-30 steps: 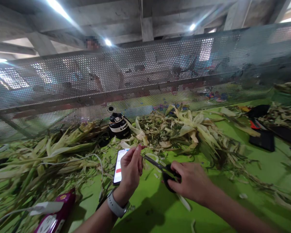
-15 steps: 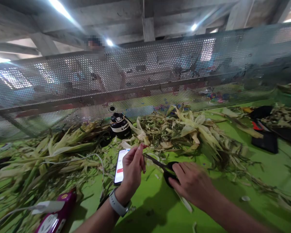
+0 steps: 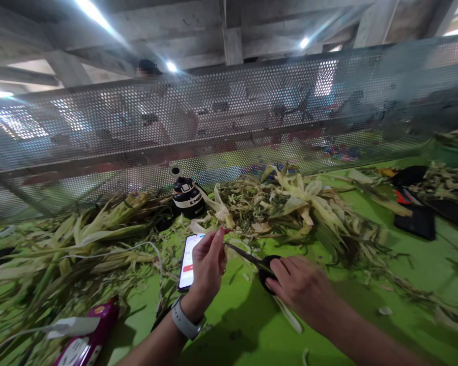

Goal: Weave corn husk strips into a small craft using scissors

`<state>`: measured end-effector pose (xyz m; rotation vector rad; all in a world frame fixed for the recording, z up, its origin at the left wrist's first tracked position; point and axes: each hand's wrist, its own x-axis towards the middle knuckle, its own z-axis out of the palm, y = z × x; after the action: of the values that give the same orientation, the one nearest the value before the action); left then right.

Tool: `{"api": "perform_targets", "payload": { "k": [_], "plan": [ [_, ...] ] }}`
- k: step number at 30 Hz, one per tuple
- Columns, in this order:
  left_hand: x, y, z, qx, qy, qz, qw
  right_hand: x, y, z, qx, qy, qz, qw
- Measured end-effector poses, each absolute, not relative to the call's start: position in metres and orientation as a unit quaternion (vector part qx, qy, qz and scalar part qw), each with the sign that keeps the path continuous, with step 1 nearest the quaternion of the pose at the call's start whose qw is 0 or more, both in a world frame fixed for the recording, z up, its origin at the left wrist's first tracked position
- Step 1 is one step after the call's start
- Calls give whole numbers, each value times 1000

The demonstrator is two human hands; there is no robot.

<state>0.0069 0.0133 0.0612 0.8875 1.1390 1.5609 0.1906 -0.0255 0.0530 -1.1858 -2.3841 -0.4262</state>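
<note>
My right hand [image 3: 299, 287] is closed around the black handles of a pair of scissors [image 3: 248, 255]. The blades point up and left, their tips close to the fingers of my left hand [image 3: 208, 262]. That hand is raised with thumb and index finger pinched together; whatever sits between them is too small to make out. A grey band circles the left wrist. Partly hidden behind this hand lies a lit phone [image 3: 186, 264]. A pale strip of husk [image 3: 290, 316] rests on the green tabletop [image 3: 236, 315] below the scissors.
Heaps of corn husks [image 3: 110, 229] and shredded husk [image 3: 244, 203] spread over the table. A black bottle [image 3: 188, 198] stands before a perforated metal screen [image 3: 229, 117]. A purple device [image 3: 87, 335] with a white cable is at lower left. Dark flat objects [image 3: 416, 221] lie right.
The scissors have closed, their handles drawing together in my right hand. My left hand keeps its pinch in nearly the same place.
</note>
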Motion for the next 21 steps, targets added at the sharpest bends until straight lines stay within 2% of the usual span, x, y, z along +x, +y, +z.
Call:
{"api": "perform_targets", "payload": {
  "k": [3, 9, 13, 15, 17, 18, 21],
  "plan": [
    [3, 16, 64, 352, 463, 644, 497, 194, -20, 54, -471, -851, -117, 202],
    [-2, 35, 81, 404, 393, 671, 481, 216, 9, 68, -635, -764, 64, 91],
    [-1, 58, 100, 474, 352, 667, 454, 235, 26, 70, -664, -741, 89, 48],
    [0, 71, 106, 527, 346, 627, 458, 241, 32, 66, -670, -737, 81, 36],
    [0, 84, 106, 639, 360, 493, 468, 244, 34, 61, -671, -737, 76, 25],
    [0, 88, 104, 693, 385, 424, 437, 244, 35, 58, -670, -738, 74, 21],
    [-6, 90, 93, 787, 472, 337, 211, 244, 35, 55, -669, -739, 71, 15]
  ]
}}
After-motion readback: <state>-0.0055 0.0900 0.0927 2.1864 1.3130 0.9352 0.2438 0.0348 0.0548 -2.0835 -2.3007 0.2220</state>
